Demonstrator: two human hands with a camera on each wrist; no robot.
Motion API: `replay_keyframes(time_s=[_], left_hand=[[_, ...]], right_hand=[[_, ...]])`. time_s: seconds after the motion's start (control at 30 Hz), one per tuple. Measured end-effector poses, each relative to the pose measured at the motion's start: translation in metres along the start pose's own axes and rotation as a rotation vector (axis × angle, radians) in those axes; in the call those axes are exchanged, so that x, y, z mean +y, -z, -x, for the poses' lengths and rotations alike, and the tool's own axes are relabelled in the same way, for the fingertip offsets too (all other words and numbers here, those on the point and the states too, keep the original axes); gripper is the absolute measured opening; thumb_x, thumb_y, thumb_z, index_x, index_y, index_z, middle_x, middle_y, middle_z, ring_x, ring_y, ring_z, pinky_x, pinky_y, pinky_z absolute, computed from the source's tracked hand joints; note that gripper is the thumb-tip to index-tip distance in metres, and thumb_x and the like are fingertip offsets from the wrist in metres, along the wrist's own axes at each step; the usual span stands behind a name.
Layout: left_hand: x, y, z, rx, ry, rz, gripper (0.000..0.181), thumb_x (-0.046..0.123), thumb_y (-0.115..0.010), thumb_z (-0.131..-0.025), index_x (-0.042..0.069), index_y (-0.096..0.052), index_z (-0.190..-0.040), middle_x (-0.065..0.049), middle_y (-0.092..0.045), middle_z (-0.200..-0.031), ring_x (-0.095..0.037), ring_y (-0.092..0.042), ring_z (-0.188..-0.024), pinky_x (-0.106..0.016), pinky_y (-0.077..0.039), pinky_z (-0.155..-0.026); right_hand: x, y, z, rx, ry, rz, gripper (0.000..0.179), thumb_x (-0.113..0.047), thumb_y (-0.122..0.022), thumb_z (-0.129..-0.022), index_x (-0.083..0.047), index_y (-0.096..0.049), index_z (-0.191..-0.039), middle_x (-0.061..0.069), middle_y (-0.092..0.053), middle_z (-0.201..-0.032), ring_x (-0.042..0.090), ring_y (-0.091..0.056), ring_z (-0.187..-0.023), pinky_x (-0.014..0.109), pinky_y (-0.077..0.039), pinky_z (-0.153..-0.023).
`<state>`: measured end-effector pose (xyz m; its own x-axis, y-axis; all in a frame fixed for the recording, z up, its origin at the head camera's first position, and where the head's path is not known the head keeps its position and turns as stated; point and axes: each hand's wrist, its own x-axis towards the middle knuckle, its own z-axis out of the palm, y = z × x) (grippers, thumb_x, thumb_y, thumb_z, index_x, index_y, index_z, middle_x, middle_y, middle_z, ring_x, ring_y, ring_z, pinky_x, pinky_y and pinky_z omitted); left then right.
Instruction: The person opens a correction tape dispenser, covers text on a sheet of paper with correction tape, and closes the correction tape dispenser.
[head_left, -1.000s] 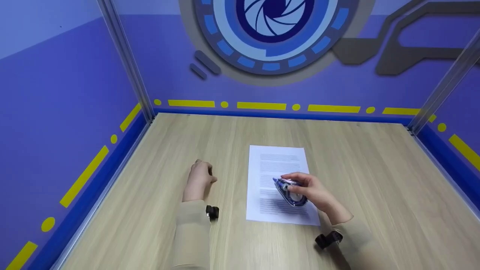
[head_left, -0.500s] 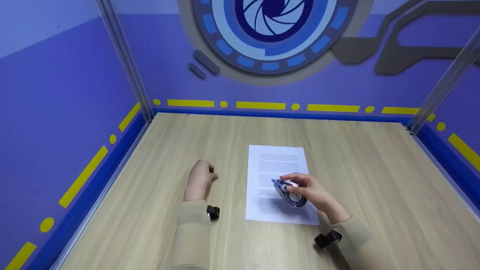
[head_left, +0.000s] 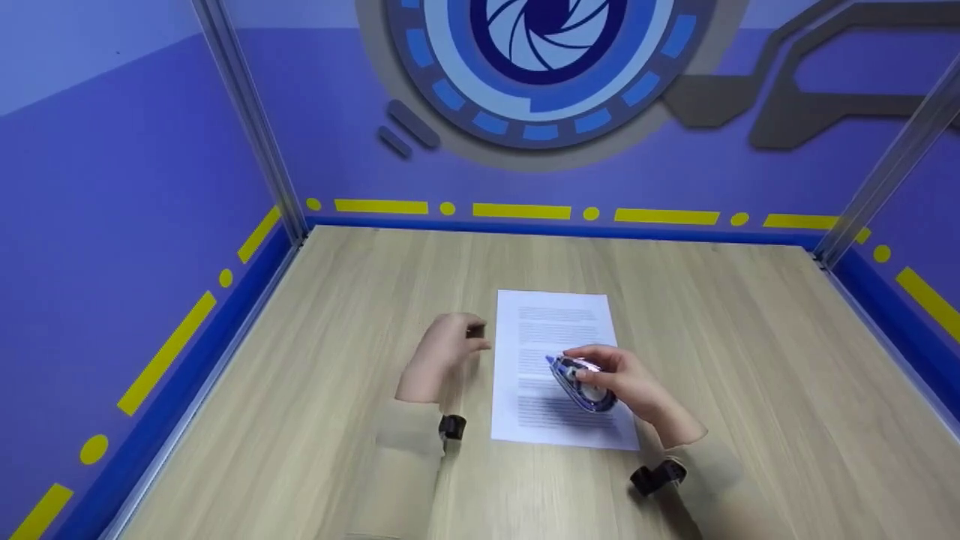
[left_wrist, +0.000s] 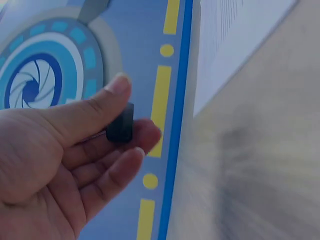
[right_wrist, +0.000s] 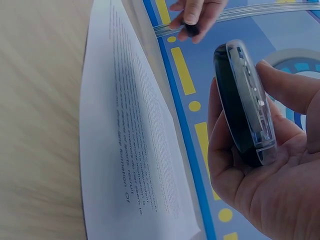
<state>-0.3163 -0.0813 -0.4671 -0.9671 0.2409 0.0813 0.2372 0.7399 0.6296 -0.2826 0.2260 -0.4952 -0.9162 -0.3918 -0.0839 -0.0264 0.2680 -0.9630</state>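
Note:
My right hand (head_left: 637, 386) grips a correction tape dispenser (head_left: 592, 396) above the printed sheet (head_left: 507, 375). The dispenser has a clear and dark body, and its blue tip points to the far left. In the right wrist view, its dark side and clear side (right_wrist: 250, 95) stand between thumb and fingers. My left hand (head_left: 442, 346) is just left of the sheet's left edge, over the table. It pinches a small dark cap-like piece (left_wrist: 121, 125) between thumb and fingers. The head view hides this piece almost wholly.
The wooden table (head_left: 375, 285) runs back to a blue-purple wall (head_left: 337, 135) with yellow marks. Side panels and metal posts (head_left: 255, 112) bound it left and right. A black wrist camera (head_left: 452, 427) sits on the left sleeve, another (head_left: 657, 478) on the right.
My left hand has moved right, towards the sheet, carrying the small dark piece. My right hand and the correction tape dispenser have stayed almost still. The sheet has not moved.

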Motion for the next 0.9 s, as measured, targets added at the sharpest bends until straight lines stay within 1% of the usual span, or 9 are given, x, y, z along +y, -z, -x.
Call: replay_keyframes(time_s=[0.07, 0.2, 0.3, 0.43, 0.5, 0.67, 0.77, 0.9], left_hand=[[0.01, -0.004, 0.0, -0.01, -0.048, 0.008, 0.042, 0.017, -0.078, -0.091, 0.001, -0.07, -0.129, -0.016, -0.073, -0.128, -0.029, -0.068, -0.12, -0.042, -0.058, -0.102], [0.025, -0.012, 0.0, -0.018, -0.145, 0.011, 0.046, 0.02, -0.08, -0.089, 0.001, -0.07, -0.13, -0.016, -0.073, -0.129, -0.028, -0.07, -0.12, -0.04, -0.058, -0.102], [0.034, -0.018, 0.001, -0.031, -0.213, 0.023, 0.044, 0.02, -0.08, -0.088, 0.001, -0.072, -0.126, -0.014, -0.076, -0.121, -0.025, -0.073, -0.112, -0.038, -0.06, -0.098], [0.042, -0.026, 0.002, -0.052, -0.289, 0.022, 0.039, 0.02, -0.081, -0.087, 0.002, -0.075, -0.121, -0.013, -0.078, -0.113, -0.022, -0.075, -0.103, -0.034, -0.061, -0.094], [0.045, -0.03, 0.002, -0.057, -0.319, 0.012, 0.038, 0.021, -0.081, -0.087, 0.004, -0.076, -0.12, -0.011, -0.079, -0.111, -0.02, -0.075, -0.1, -0.03, -0.061, -0.091], [0.05, -0.038, 0.002, -0.069, -0.38, 0.004, 0.04, 0.024, -0.082, -0.085, 0.005, -0.076, -0.12, -0.008, -0.079, -0.109, -0.017, -0.074, -0.097, -0.027, -0.061, -0.089], [0.05, -0.041, 0.001, -0.083, -0.396, -0.009, 0.042, 0.025, -0.082, -0.084, 0.006, -0.076, -0.12, -0.007, -0.079, -0.11, -0.016, -0.074, -0.098, -0.024, -0.06, -0.089], [0.05, -0.044, 0.001, -0.098, -0.407, -0.018, 0.042, 0.025, -0.083, -0.084, 0.007, -0.077, -0.12, -0.006, -0.079, -0.11, -0.014, -0.074, -0.097, -0.02, -0.059, -0.087]], right_hand=[[0.0, 0.0, 0.0, 0.003, 0.008, -0.005, 0.046, -0.013, -0.072, -0.094, 0.006, -0.061, -0.134, 0.004, -0.068, -0.113, 0.009, -0.059, -0.094, 0.02, -0.053, -0.073], [-0.002, 0.001, 0.001, -0.01, 0.026, -0.015, 0.045, -0.01, -0.071, -0.095, 0.009, -0.059, -0.134, -0.003, -0.069, -0.105, 0.005, -0.06, -0.087, 0.019, -0.052, -0.07], [-0.003, 0.002, 0.001, -0.02, 0.036, -0.02, 0.046, -0.01, -0.07, -0.096, 0.01, -0.057, -0.135, -0.007, -0.068, -0.101, 0.004, -0.06, -0.084, 0.019, -0.051, -0.069], [-0.004, 0.001, 0.002, -0.017, 0.037, -0.027, 0.045, -0.009, -0.069, -0.096, 0.011, -0.057, -0.134, -0.007, -0.069, -0.101, 0.003, -0.061, -0.086, 0.019, -0.052, -0.071], [-0.004, 0.002, 0.002, -0.014, 0.038, -0.026, 0.045, -0.009, -0.069, -0.095, 0.011, -0.058, -0.134, -0.007, -0.07, -0.102, 0.003, -0.062, -0.087, 0.019, -0.052, -0.072], [-0.004, 0.002, 0.002, -0.015, 0.046, -0.009, 0.044, -0.01, -0.07, -0.095, 0.01, -0.06, -0.133, -0.002, -0.072, -0.109, 0.004, -0.063, -0.092, 0.019, -0.053, -0.078], [-0.003, 0.002, 0.001, -0.021, 0.047, -0.006, 0.044, -0.01, -0.07, -0.095, 0.01, -0.06, -0.133, -0.001, -0.072, -0.112, 0.005, -0.064, -0.095, 0.02, -0.053, -0.08], [-0.002, 0.002, 0.001, -0.034, 0.053, -0.005, 0.044, -0.009, -0.07, -0.095, 0.01, -0.06, -0.133, -0.004, -0.072, -0.112, 0.004, -0.064, -0.095, 0.02, -0.054, -0.079]])
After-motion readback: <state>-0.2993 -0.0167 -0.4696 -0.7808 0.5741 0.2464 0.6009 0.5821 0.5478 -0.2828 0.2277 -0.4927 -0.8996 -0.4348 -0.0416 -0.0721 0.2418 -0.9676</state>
